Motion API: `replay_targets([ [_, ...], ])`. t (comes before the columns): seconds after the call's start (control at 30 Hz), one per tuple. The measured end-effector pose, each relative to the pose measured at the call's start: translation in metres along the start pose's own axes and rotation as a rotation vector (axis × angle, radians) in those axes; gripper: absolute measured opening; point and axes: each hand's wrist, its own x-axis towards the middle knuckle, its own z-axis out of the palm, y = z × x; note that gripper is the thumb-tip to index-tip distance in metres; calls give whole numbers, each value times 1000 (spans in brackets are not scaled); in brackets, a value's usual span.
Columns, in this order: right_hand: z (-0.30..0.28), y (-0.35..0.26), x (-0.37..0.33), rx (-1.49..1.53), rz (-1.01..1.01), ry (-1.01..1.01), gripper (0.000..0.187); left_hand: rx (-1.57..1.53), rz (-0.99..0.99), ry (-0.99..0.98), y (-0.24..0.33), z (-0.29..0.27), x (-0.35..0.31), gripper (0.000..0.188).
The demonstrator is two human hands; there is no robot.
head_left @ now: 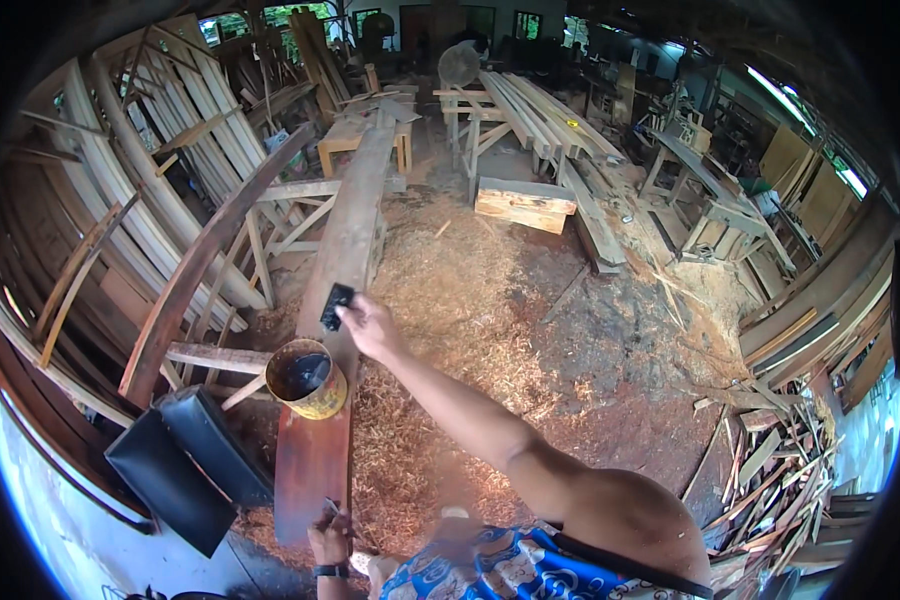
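Observation:
A long plank [315,465] runs away from me, its near stretch reddish and glossy, its far stretch pale and dull. On it stands a yellow, stained tin [322,402] with dark liquid inside. Just beyond the tin, my right hand [372,328] is closed on a black, wet-looking pad [337,306] over the plank; whether the pad touches the wood I cannot tell. My left hand [330,538], with a dark wristband, is closed at the plank's near right edge. Something small and thin seems to show at its fingertips, too unclear to name.
Two black cushioned panels [173,478] sit left of the plank, by a dark curved beam [210,250]. Shavings [440,310] cover the floor. Ahead lie a squared timber block [525,205] and stacked boards [545,115]. Scrap wood [775,480] is heaped at the right.

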Motion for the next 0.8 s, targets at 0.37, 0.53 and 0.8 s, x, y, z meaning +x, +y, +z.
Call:
replay_targets([
  [0.37,-52,42,-139,154,773,43,36,-264,-168,-281,-8,-35,61,34],
  [0.53,-21,61,-201,487,932,-141,34,-162,-98,-298,21,-35,76,28],
  [0.8,15,11,-259,438,925,-318,23,-279,-194,-306,50,-37,50,15],
])
